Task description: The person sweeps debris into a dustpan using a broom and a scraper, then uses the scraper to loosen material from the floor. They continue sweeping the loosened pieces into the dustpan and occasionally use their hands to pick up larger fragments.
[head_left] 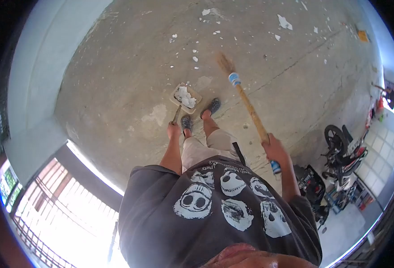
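My left hand (173, 130) is closed around the handle of a dustpan (198, 97), a shallow pale tray low in front of my feet. White flakes (185, 96) that look like peeled paint or plaster lie heaped in it. Out to the right, my right hand (275, 149) grips the long wooden handle of a broom (250, 109) near its upper end. Blue and white wrapping shows at both ends of that handle. The brown bristles point forward, over bare concrete to the right of the dustpan.
More white flakes (285, 22) are scattered across the concrete floor (130, 58) ahead. To the right stand motorcycles (340, 152) and a tiled surface (380, 152). A pale wall (40, 67) and a barred gate (49, 205) are on the left. A small orange-yellow object (363, 36) lies far right.
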The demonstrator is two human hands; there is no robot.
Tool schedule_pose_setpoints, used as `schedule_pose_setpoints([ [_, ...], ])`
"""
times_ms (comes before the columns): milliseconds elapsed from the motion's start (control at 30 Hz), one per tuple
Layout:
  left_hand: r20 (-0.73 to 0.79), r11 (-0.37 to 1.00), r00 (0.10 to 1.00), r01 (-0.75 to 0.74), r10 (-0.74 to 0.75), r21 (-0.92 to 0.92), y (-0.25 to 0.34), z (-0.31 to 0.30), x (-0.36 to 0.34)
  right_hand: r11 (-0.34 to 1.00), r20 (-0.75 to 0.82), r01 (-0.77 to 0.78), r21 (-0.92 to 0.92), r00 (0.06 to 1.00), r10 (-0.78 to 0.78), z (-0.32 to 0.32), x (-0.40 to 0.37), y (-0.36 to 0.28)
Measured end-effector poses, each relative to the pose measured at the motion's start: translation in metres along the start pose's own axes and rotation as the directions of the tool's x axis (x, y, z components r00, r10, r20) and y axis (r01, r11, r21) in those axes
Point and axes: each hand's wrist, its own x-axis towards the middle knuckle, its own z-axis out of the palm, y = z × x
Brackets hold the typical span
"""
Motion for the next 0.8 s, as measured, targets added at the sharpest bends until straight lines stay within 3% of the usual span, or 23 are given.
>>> schedule_pose_setpoints([
  [100, 0.007, 0.994, 0.999, 0.040, -0.040, -0.098, -0.018, 0.004, -0.002, 0.994, -0.048, -0.042, -0.104, 0.998, 0.037, -0.012, 0.043, -0.027],
  [167, -0.007, 0.993, 0.999, 0.046, -0.047, -0.108, -0.022, 0.002, -0.014, 0.968, -0.175, 0.098, -0.233, 0.974, -0.141, -0.005, 0.085, -0.024],
  [300, -0.024, 0.982, 0.995, 0.094, -0.099, -0.161, -0.026, 0.009, -0.032, 0.912, -0.181, 0.147, -0.383, 0.956, -0.230, 0.003, 0.118, -0.051],
  [400, 0.018, 0.977, 0.996, 0.091, -0.090, -0.193, -0.030, 0.016, -0.033, 0.875, -0.113, 0.196, -0.442, 0.956, -0.272, 0.015, 0.124, -0.060],
  [533, 0.077, 0.967, 0.985, 0.164, -0.152, -0.195, -0.022, 0.019, -0.035, 0.847, 0.187, 0.182, -0.500, 0.977, -0.100, 0.048, 0.081, -0.055],
  [633, -0.016, 0.960, 0.991, 0.122, -0.130, -0.250, -0.009, 0.016, -0.040, 0.850, 0.248, 0.240, -0.468, 0.959, -0.134, 0.067, 0.066, -0.015],
  [700, -0.006, 0.961, 0.991, 0.126, -0.132, -0.248, -0.003, 0.016, -0.036, 0.779, 0.393, 0.376, -0.502, 0.901, -0.182, 0.065, 0.054, -0.010],
  [800, 0.021, 0.961, 0.988, 0.154, -0.153, -0.232, -0.003, 0.017, -0.030, 0.818, 0.399, 0.314, -0.483, 0.910, -0.114, 0.055, 0.030, -0.019],
])
